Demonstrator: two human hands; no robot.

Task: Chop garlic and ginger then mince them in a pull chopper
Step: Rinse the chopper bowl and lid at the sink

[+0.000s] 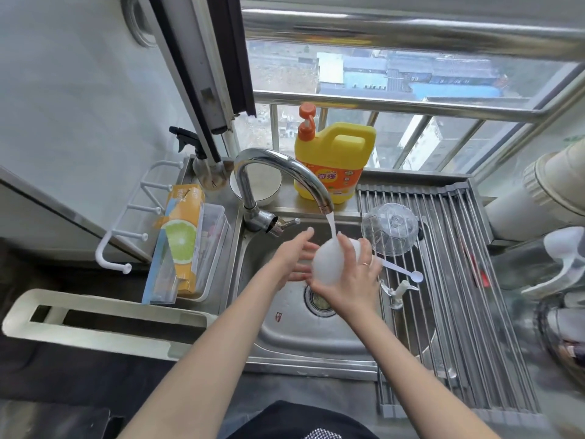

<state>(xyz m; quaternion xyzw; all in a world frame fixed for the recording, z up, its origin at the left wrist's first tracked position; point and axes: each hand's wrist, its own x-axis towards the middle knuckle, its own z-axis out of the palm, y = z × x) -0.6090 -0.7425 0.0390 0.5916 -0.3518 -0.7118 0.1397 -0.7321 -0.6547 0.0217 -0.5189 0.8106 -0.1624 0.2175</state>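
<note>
Over the steel sink [316, 340] I hold a white rounded chopper lid [327, 264] under the water running from the tap [285, 166]. My right hand [356, 280] grips the lid from the right, fingers wrapped over its top. My left hand [292, 258] lies against the lid's left side with straight fingers. The clear chopper bowl [391, 229] stands upside down on the roll-up drying rack [468, 280]. The chopper's blade piece [397, 291] and a white spoon [408, 272] lie at the rack's left edge. No garlic or ginger is in view.
A yellow dish-soap jug [332, 160] and a white bowl [256, 185] stand behind the sink. Left of the sink sits a tray with an orange box [182, 239], and a white holder [104, 321] is nearer me. Blurred containers [557, 280] crowd the right.
</note>
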